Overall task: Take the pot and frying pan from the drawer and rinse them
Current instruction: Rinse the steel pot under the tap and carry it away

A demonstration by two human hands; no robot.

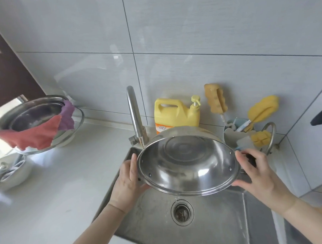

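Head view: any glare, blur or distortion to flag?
Head view: wide-angle bending of tile lines and counter edges; soft glare on the wall tiles and inside the pot; left-edge bowl with cloths smeared; hands sharp.

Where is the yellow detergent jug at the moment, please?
In the head view, the yellow detergent jug stands against the tiled wall behind the sink, just right of the faucet and behind the tilted pot.

Silver pot (187, 163) (yellow, perhaps detergent, jug (176, 113))
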